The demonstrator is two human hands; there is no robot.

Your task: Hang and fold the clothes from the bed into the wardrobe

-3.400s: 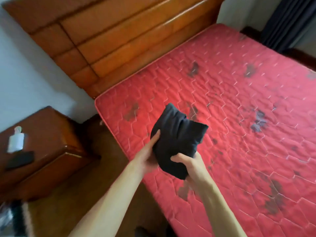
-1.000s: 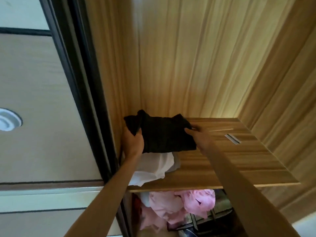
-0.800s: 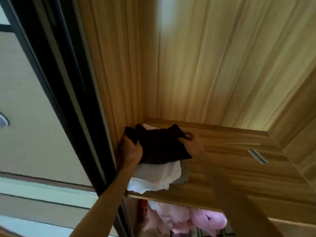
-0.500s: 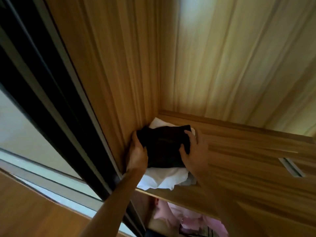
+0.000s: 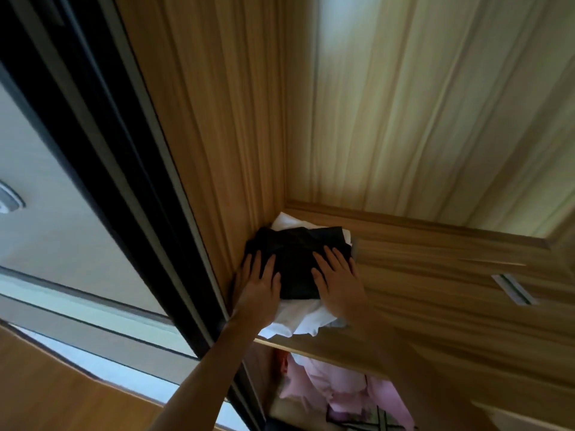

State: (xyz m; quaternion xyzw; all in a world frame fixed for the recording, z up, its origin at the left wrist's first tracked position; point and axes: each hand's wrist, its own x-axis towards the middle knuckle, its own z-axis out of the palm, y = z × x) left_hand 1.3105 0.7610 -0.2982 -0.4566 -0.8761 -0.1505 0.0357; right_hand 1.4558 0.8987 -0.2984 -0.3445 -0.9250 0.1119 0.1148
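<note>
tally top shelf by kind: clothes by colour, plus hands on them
black garment: 1
white garment, under the black one: 1
hands flat on the black garment: 2, left hand and right hand
Total: 4 (2 clothes, 2 hands)

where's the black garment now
Head view: the black garment lies atop the white garment in the shelf's left corner, against the side wall, with left hand and right hand flat on it.
</note>
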